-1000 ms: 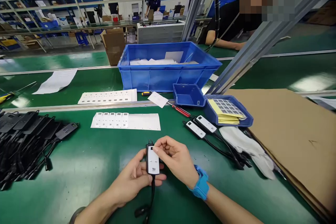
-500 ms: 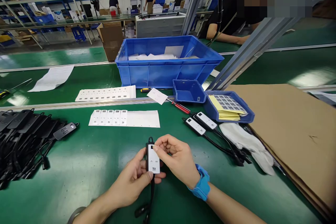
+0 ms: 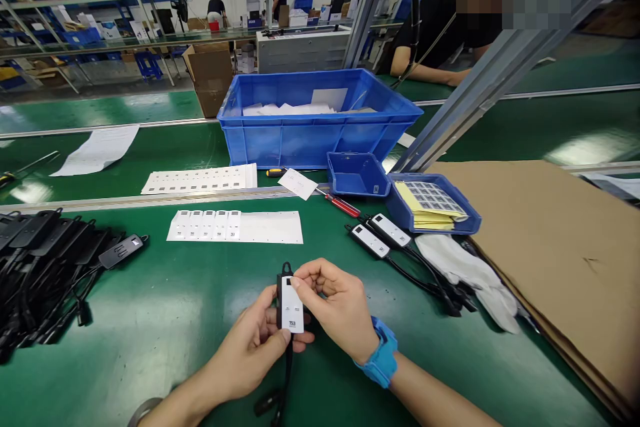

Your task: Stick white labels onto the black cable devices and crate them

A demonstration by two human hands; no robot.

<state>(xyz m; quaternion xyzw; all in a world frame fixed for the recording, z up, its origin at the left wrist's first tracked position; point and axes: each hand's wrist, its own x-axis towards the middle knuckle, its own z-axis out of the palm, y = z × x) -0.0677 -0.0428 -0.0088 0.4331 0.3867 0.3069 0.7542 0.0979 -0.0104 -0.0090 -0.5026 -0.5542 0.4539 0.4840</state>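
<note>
My left hand grips a small black controller box with a hanging loop on top and a black cable running down. A white label printed "TS3" covers its face, set slightly to the right, with the left thumb at its lower edge. At the label's upper right corner, my right hand has thumb and finger closed; whether the label lies flat there cannot be made out. Beyond the hands lies a label sheet with several labels at its left end. Two labelled boxes with cables rest to the right.
Unlabelled black boxes with cables are heaped at left. A large blue bin, a small blue tray and a tray of yellow-backed stickers stand behind. White gloves, cardboard and a red screwdriver lie at right.
Both hands keep nearly the same hold on the box and label. The whole view has shifted very slightly; nothing is taken up or let go.
</note>
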